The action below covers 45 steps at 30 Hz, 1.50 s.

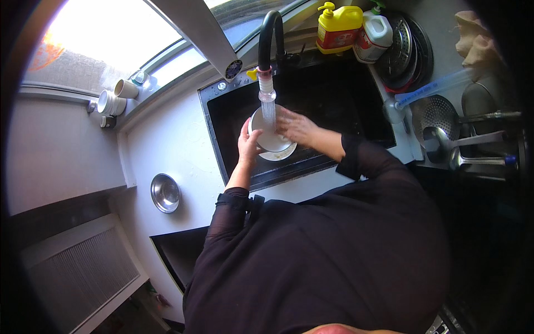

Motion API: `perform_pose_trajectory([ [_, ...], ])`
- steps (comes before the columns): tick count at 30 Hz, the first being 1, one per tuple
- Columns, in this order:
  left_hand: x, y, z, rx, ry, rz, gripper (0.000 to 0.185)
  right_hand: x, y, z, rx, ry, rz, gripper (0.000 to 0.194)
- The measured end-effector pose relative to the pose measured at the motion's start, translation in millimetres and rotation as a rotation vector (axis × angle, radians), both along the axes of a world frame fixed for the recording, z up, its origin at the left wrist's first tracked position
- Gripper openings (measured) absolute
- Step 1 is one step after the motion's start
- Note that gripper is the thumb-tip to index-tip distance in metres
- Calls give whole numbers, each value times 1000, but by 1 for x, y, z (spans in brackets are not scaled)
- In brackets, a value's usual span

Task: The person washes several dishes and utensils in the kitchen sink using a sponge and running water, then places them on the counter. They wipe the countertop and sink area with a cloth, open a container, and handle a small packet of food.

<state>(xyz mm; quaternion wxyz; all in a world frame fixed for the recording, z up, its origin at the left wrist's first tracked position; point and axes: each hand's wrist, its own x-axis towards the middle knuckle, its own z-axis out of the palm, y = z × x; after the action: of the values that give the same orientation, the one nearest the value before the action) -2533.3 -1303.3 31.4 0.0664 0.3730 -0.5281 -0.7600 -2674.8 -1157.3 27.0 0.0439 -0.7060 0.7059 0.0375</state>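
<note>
My left hand (248,145) grips the left rim of a white bowl (273,140), which is tilted under the faucet (270,46). Water streams from the clear spray head (267,97) into the bowl. At the bowl's right side is my right hand (297,127), blurred, its fingers at the inner wall; whether they hold anything is hard to make out. Below the bowl, a second white dish (278,155) with bits of residue shows partly. Both hands are over the dark sink (333,96).
A steel bowl (165,193) stands on the white counter (187,154) to the left. Yellow (340,27) and white pump bottles (372,37) stand behind the sink. Steamer racks (396,46), a skimmer (436,115) and ladles crowd the right. Cups (112,103) line the window ledge.
</note>
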Motion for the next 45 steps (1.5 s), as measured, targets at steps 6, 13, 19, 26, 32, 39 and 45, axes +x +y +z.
perform_pose_trajectory([
  [6,-21,-6,-23,6,14,-23,72,-46,-9,-32,-264,49,52,41],
  [13,-53,11,-82,-465,-132,50,66,28,-10,-59,-233,-1158,-672,65],
  [19,-49,-18,-49,-128,-257,-193,60,15,6,-64,-268,-600,-465,31],
  [26,-38,27,-62,-545,16,171,68,58,-10,-54,-585,-1120,-525,31],
  [32,-28,10,-35,-383,-164,-75,64,-56,4,-80,-246,17,222,47],
  [39,-28,1,-33,-15,-346,-148,69,-88,-11,-68,-254,275,327,61],
  [45,-22,8,-71,-186,-190,-36,67,-9,25,-102,-146,-391,-66,45],
])
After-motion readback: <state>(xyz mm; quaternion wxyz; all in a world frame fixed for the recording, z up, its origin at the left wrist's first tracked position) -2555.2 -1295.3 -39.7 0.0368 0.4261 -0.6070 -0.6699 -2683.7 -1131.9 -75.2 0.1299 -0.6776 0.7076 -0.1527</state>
